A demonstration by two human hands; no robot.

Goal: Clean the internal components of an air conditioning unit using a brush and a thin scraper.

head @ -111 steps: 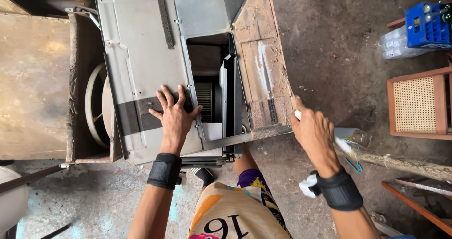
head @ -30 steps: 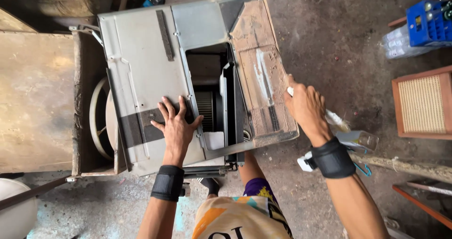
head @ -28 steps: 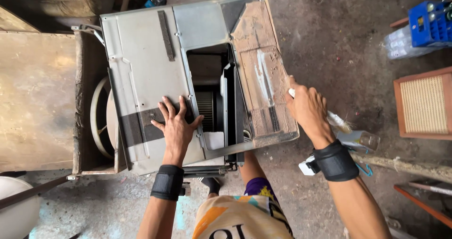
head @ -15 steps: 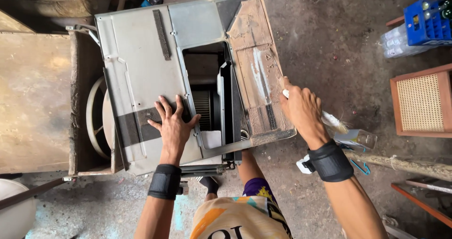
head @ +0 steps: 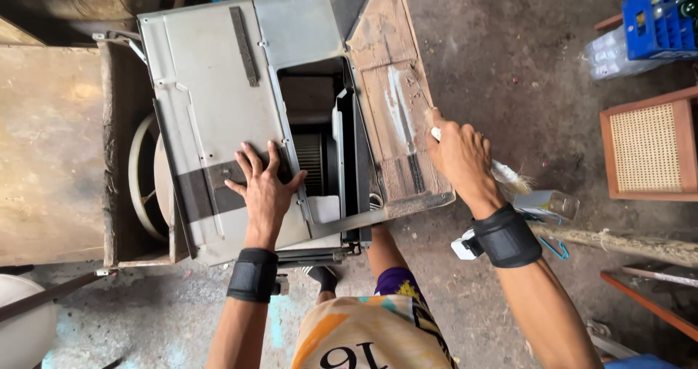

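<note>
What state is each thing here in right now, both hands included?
Left hand: flat, fingers spread, pressing on the grey metal casing.
Right hand: closed around a white-handled brush.
Casing: tilted, opening exposing the fan drum.
Brown side panel: dusty, streaked.

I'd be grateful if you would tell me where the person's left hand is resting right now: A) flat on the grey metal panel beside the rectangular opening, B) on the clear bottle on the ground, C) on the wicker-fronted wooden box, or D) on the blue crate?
A: the left hand lies palm down, fingers spread, on the grey metal panel, just left of the rectangular opening.
</note>
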